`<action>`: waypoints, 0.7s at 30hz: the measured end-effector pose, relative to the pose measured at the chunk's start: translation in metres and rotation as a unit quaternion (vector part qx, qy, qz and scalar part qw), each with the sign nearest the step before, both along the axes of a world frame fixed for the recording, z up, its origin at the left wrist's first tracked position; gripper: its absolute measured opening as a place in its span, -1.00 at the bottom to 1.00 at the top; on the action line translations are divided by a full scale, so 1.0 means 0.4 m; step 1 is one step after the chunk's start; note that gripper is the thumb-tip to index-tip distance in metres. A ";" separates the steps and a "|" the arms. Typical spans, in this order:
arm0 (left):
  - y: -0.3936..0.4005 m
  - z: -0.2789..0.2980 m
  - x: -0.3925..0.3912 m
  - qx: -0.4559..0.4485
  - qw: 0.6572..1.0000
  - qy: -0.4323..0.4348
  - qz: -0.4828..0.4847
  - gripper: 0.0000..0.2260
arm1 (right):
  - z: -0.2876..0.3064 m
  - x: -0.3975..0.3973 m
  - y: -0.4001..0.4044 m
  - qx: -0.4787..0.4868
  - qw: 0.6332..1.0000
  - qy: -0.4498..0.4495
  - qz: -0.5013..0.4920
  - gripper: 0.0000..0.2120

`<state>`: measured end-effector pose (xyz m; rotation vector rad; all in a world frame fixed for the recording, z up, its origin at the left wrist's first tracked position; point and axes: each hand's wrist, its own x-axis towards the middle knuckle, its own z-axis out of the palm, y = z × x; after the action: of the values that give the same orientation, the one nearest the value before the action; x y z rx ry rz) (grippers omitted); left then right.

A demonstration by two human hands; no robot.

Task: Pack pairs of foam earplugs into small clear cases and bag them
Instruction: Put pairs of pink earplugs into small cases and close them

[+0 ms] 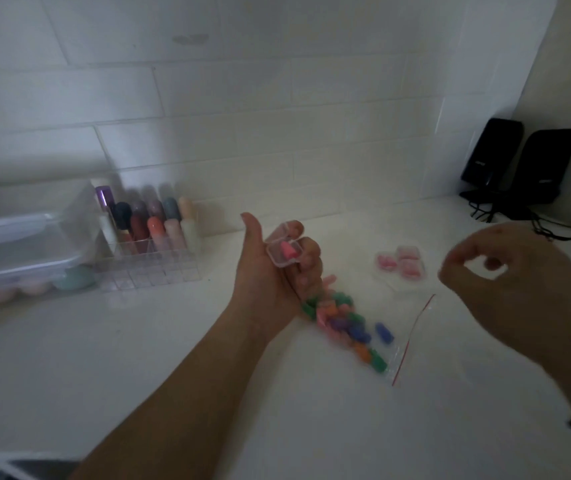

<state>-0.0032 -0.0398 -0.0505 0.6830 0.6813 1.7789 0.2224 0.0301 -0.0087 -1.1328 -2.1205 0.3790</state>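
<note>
Within left hand (270, 271): boxy clear case (283, 254)

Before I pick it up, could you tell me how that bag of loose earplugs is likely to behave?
The bag looks thin and clear, so probably floppy. Its foam earplugs should be light. Its red-striped mouth seems open, so some may spill.

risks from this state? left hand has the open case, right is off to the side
1. The small clear case sits open in the left hand with a pink earplug in it; a tilt could drop the plug.
2. The right hand is raised, apparently empty; blur hides a clear check, so the case may get shut with one plug.
3. The loose earplugs lie right under the left hand and could get scattered.
</note>
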 end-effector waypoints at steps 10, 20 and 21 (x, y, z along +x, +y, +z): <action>0.027 -0.032 -0.027 -0.043 0.997 0.011 0.068 -0.43 | -0.052 -0.011 -0.007 -0.107 0.897 -0.401 0.152 -0.67; 0.039 -0.043 -0.022 -0.056 0.996 0.032 0.064 -0.41 | -0.157 -0.092 0.016 -0.040 0.941 -0.317 0.109 -0.64; 0.039 -0.044 -0.021 -0.056 0.996 0.033 0.061 -0.41 | -0.158 -0.103 0.015 -0.048 0.946 -0.300 0.109 -0.67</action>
<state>-0.0115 -0.0240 -0.0681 0.6369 0.8780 1.8204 0.1813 0.0361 -0.0721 -1.1750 -2.8030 0.2551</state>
